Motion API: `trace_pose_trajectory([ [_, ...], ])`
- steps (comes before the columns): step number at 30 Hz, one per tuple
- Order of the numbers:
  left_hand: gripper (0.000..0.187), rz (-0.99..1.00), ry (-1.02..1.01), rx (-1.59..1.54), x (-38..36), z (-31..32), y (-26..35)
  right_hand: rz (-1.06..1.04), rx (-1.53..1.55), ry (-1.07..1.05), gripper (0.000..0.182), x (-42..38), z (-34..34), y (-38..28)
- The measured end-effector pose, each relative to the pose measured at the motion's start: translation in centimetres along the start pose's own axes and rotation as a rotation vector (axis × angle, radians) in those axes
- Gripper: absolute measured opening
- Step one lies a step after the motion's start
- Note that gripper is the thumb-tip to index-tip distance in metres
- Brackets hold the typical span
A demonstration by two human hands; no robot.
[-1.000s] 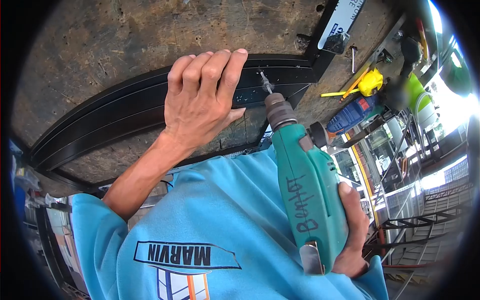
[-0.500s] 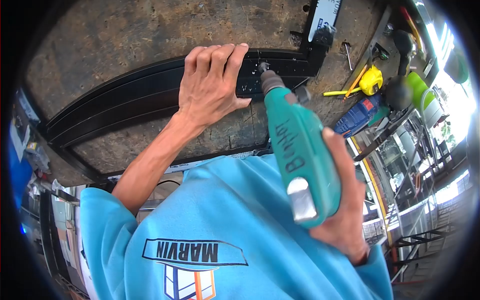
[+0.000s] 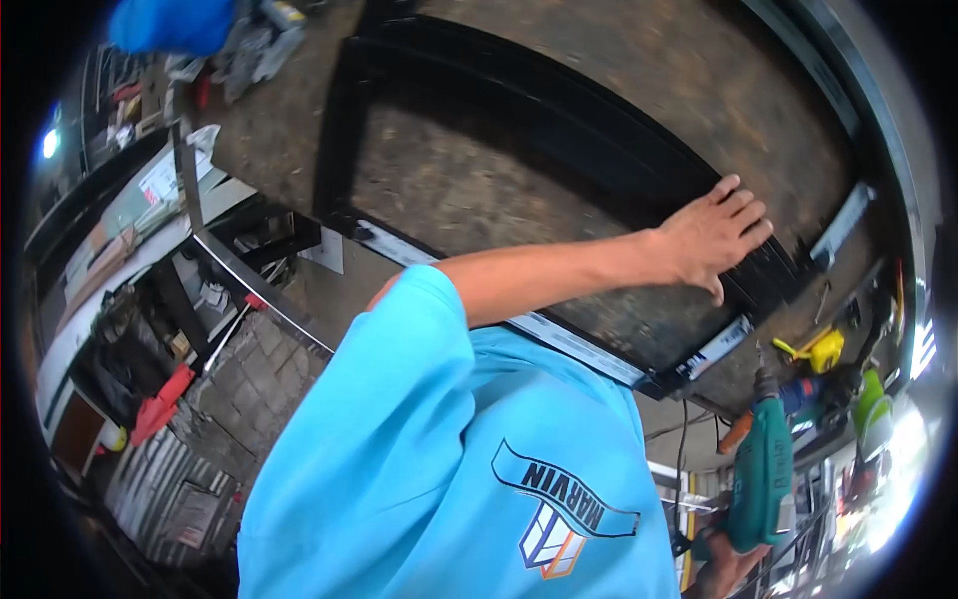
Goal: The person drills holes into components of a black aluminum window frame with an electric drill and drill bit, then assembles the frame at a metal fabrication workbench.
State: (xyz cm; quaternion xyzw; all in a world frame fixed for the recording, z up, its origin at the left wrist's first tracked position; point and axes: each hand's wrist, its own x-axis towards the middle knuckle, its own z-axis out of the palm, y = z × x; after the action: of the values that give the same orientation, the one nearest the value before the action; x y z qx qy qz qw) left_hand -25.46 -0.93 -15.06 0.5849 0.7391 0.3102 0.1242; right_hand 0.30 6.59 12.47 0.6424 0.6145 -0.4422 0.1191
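My left hand (image 3: 714,232) lies across the curved bar of a black frame (image 3: 559,85), its fingers over the outer edge and its thumb on the inner side. The frame rests flat on the worn workbench (image 3: 449,165), with white labelled strips on its straight side. Low on the right, my right hand (image 3: 736,561) is wrapped round the handle of a green power drill (image 3: 766,469). The drill's bit points up, apart from the frame. Part of my right hand is hidden behind the drill.
Near the drill lie a yellow tape measure (image 3: 824,350) and a blue power tool (image 3: 801,393). A bright green object (image 3: 870,399) is at the far right. On the left stands a metal rack (image 3: 190,215) with sheets. A blue item (image 3: 175,25) sits at the top left.
My view has swung left. The drill has come away from the frame's bar and is now lower and to the right in my right hand. My left hand is still on the frame.
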Motion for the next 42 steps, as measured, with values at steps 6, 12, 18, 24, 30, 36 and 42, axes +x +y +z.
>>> trace_pose_trajectory([
  [6,0.088,-0.317,0.362,0.180,-14.3,-18.1,-15.6,0.034,0.205,-0.022,0.092,-9.2,15.8,-8.2],
  [12,0.109,-0.360,0.182,0.121,-23.6,-23.5,-25.1,0.011,0.083,-0.207,0.097,-13.4,26.1,-14.6],
  [18,0.114,-0.440,0.168,-0.118,-23.6,-23.0,-25.6,-0.242,-0.101,-0.190,0.089,-13.5,32.0,-21.1],
  [24,0.097,-0.311,0.085,0.026,-21.7,-24.6,-26.2,-0.333,-0.202,-0.303,0.085,-10.9,35.3,-24.9],
  [30,0.081,-0.302,0.013,0.101,-19.2,-22.9,-25.3,-0.341,-0.304,-0.340,0.086,-9.6,36.4,-26.1],
  [36,0.072,-0.297,0.083,0.151,-19.3,-21.4,-25.7,-0.352,-0.194,-0.332,0.092,-8.3,36.4,-25.6],
  [42,0.072,-0.299,0.077,0.159,-19.4,-21.3,-25.8,-0.329,-0.091,-0.371,0.096,-7.6,36.3,-25.2],
])
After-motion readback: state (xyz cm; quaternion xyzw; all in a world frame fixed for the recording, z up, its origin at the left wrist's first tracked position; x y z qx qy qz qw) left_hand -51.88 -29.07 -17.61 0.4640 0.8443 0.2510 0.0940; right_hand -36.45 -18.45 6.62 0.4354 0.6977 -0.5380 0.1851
